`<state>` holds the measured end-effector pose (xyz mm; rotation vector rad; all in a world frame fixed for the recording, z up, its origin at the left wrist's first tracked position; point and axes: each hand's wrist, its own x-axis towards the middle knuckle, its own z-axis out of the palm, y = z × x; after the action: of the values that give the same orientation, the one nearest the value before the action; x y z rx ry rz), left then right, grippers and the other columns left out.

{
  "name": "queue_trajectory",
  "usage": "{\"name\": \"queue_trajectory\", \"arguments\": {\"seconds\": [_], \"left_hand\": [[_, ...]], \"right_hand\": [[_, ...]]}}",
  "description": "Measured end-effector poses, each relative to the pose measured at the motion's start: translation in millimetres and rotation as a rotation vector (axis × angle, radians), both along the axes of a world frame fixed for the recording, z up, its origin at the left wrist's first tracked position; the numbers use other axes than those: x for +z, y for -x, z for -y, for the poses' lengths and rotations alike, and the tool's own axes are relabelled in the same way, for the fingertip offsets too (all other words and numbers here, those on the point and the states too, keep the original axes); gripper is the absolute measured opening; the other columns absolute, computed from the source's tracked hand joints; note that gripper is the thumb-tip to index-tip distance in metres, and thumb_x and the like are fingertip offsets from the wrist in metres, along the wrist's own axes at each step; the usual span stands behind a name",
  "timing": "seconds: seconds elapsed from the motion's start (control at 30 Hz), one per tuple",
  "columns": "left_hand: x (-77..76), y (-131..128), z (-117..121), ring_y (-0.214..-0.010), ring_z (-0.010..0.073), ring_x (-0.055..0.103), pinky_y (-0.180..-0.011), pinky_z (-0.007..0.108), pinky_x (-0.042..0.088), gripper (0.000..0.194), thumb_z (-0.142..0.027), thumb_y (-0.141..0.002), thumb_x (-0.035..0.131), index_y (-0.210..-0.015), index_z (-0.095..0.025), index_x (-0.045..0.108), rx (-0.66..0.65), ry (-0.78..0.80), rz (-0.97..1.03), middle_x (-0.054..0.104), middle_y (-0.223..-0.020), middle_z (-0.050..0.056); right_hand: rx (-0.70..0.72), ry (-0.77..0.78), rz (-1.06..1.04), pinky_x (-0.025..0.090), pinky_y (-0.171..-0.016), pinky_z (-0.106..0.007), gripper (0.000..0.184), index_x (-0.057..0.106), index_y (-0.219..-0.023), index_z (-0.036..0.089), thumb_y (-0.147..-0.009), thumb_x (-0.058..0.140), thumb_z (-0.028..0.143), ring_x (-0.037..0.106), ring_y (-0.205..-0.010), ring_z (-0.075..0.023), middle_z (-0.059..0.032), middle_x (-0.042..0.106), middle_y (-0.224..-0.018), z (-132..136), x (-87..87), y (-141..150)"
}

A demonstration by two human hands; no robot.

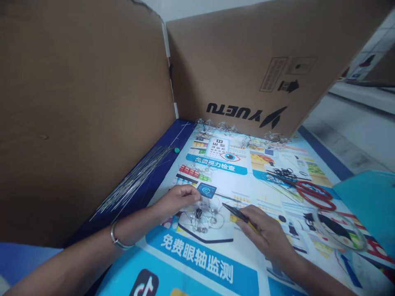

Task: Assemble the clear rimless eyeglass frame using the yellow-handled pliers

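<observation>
the left hand [182,198] has its thumb and forefinger pinched together at the far edge of a wire piece with clear beads [203,220], which lies at the near middle of the printed sheet [249,185]. the right hand [268,232], to its right, has its fingers curled round the handles of pliers [236,212]; their dark tips point left, just beside the piece and apart from it. whether the tips are fully closed, i cannot tell.

right of the pliers' far side lie red-handled scissors [314,195], near a clump of black loops [284,173]. a clear round dish [361,242] is at the near right. at left, a spread of thin metal wires [132,179] lies on blue cloth beside a cardboard panel [83,102], with a small green lump [177,150] near their far end. more clear beaded pieces [225,127] line the far edge of the sheet.
</observation>
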<state>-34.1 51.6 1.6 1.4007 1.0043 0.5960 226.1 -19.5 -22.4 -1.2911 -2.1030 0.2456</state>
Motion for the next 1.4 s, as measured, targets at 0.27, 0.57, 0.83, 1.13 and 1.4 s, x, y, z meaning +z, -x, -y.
{"name": "queue_trajectory", "arguments": {"seconds": [0.27,0.57,0.83,1.13,1.4], "left_hand": [[-10.3,5,-5,-0.082,0.016,0.056,-0.072,0.025,0.041,0.029,-0.041,-0.081,0.057,-0.087,-0.014,0.066,-0.033,-0.084,-0.003,0.062,-0.089,0.006],[-5.9,2,-7,-0.087,0.0186,0.057,-0.078,0.028,0.041,0.033,-0.043,-0.085,0.05,-0.085,-0.014,0.067,-0.04,-0.189,-0.046,0.063,-0.092,0.008],[1.5,4,-7,-0.076,0.016,0.056,-0.072,0.027,0.042,0.033,-0.044,-0.081,0.054,-0.081,-0.013,0.064,0.029,-0.069,-0.022,0.063,-0.081,0.006],[23.4,28,0,-0.059,0.0095,0.047,-0.055,0.02,0.035,0.029,-0.04,-0.082,0.052,-0.08,-0.013,0.063,-0.19,-0.178,-0.25,0.054,-0.065,-0.001],[33.2,28,5,-0.048,0.006,0.045,-0.046,0.017,0.032,0.015,-0.027,-0.08,0.052,-0.078,-0.015,0.062,-0.336,-0.094,-0.273,0.049,-0.056,-0.005]], "right_hand": [[-0.014,-0.021,0.002,0.054,-0.069,-0.026,0.022,0.061,-0.096,0.019,-0.087,0.049,0.036,0.065,-0.084,-0.0192,-0.0069,0.068,-0.09,0,-9.1,-4],[-0.02,-0.044,0.013,0.054,-0.069,-0.026,0.024,0.062,-0.094,0.019,-0.088,0.047,0.037,0.066,-0.085,-0.0197,-0.0069,0.068,-0.09,0,-7.2,-3],[-0.035,-0.013,-0.014,0.055,-0.063,-0.025,0.024,0.062,-0.091,0.022,-0.087,0.047,0.04,0.066,-0.082,-0.0207,-0.0067,0.068,-0.09,0,-6.2,-3],[-0.01,-0.033,-0.005,0.054,-0.06,-0.024,0.021,0.059,-0.093,0.021,-0.087,0.049,0.038,0.066,-0.078,-0.0196,-0.0068,0.068,-0.086,-1,-6.8,-4],[-0.037,-0.016,-0.008,0.055,-0.06,-0.025,0.024,0.062,-0.09,0.022,-0.087,0.047,0.041,0.067,-0.081,-0.021,-0.0069,0.068,-0.089,0,-5.1,-3]]}}
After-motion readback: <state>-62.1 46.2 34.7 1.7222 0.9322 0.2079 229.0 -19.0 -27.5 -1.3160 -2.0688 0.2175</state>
